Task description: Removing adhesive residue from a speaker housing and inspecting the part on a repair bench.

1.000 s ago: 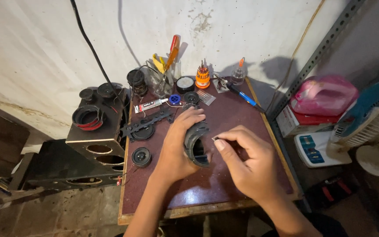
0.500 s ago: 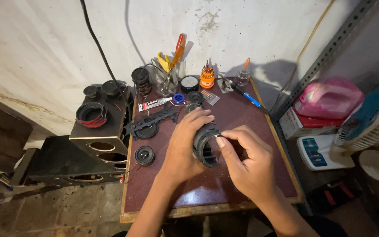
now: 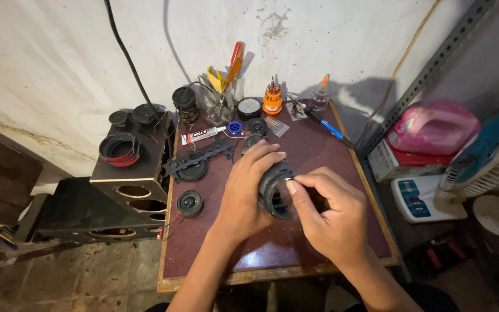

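While left hand (image 3: 242, 193) clasps the black speaker ring (image 3: 274, 189) above the table (image 3: 330, 156), right hand (image 3: 331, 215) pinches its near rim. Likely light, rigid, thin-edged; best held by the outer rim.

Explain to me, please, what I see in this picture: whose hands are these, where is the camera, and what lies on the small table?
The camera sits on a person's head and looks down, so both hands are that person's own. The left hand grips a black ring-shaped speaker frame from the side, and the right hand pinches its rim with thumb and forefinger. They work above a small reddish-brown table. On it lie a small round speaker, a tube of glue, a blue-handled tool, and an orange screwdriver set near the wall. Left of the table stands a black speaker box with round holes.
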